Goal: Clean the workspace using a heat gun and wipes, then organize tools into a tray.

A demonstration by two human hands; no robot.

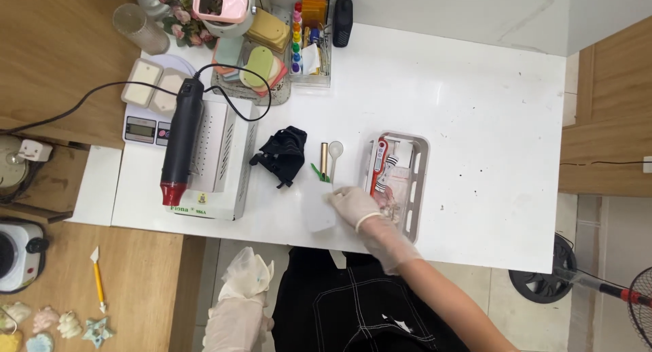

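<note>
White table (475, 121) is carrying one heat gun (182, 140), one black cloth (284, 155) and one grey basket (421, 182). Right hand (354, 207) is lying with loosely curled fingers on one white pad (318, 206); left hand (243, 301) is hanging near, fingers loosely spread.

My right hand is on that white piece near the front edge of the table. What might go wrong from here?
1. The white piece lies close to the table front edge; a push from the right hand might slide it off.
2. The heat gun rests on top of a white box with its cord looping across; a snag could pull it down.
3. The gloved left hand hangs below the table, so it steadies nothing.
</note>
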